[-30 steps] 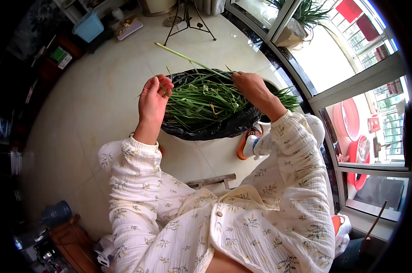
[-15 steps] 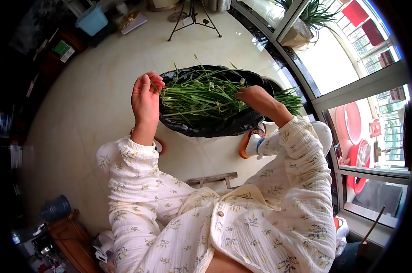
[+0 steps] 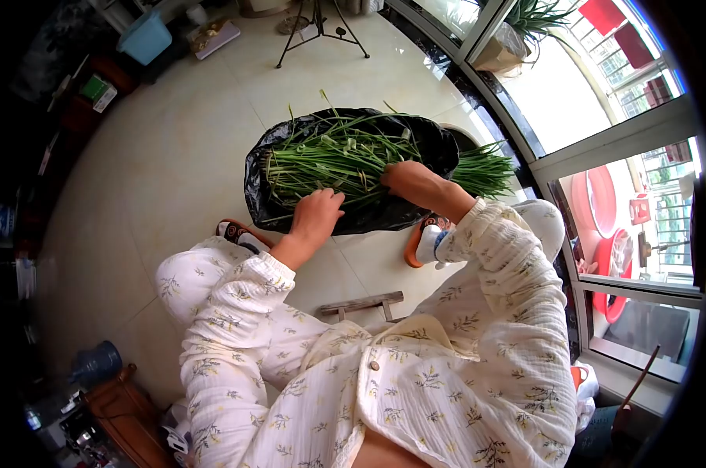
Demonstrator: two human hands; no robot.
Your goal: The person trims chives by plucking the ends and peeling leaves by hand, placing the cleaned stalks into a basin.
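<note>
A heap of long green garlic chives [image 3: 325, 165] lies in a spread black plastic bag [image 3: 261, 204] in front of me. My left hand [image 3: 315, 215] is at the near side of the heap, its fingers curled down onto chives. Farther right, my right hand [image 3: 414, 182] has its fingers closed on chives near the middle of the bag; the fingertips are partly hidden. Another bunch of chives [image 3: 484, 171] sticks out beyond the bag's right side, past my right wrist.
A small wooden stool [image 3: 362, 303] stands between my legs on the tiled floor. Beyond the bag are a black metal stand [image 3: 320, 31] and a light-blue bin [image 3: 144, 37]. Framed glass doors [image 3: 560, 175] run along the right. A rounded container edge [image 3: 466, 139] shows behind the bag.
My left hand has come down and right, from the bag's left end to the heap's near side. My right hand has shifted slightly left and down along the chives.
</note>
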